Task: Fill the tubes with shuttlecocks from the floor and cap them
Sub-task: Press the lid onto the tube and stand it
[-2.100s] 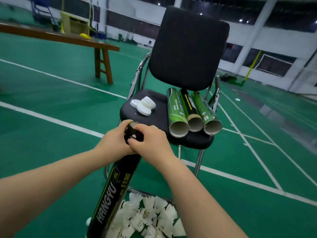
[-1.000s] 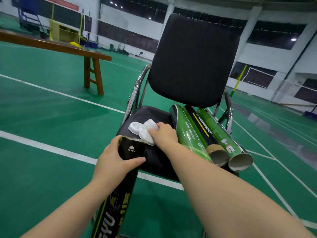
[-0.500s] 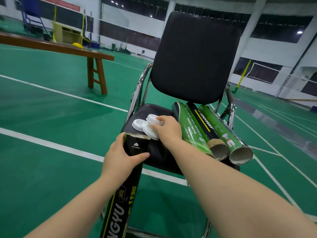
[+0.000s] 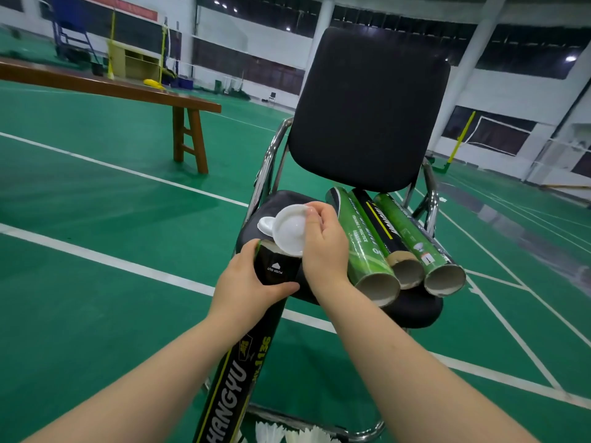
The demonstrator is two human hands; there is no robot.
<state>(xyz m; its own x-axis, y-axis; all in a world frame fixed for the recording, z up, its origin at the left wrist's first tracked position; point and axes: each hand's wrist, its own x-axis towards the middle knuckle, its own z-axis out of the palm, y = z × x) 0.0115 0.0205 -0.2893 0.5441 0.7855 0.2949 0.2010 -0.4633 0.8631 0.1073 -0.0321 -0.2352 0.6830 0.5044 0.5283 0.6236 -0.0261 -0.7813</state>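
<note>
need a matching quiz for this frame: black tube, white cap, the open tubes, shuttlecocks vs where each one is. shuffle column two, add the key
Column 1
1. black tube
2. white cap
3. open tubes
4. shuttlecocks

Column 2
A. on the floor, at the bottom edge of the view
B. pinched by the right hand
C. lying side by side on the chair seat
D. gripped near its top by the left hand

Pairs: 1-D, 2-B, 3-C, 4-A
</note>
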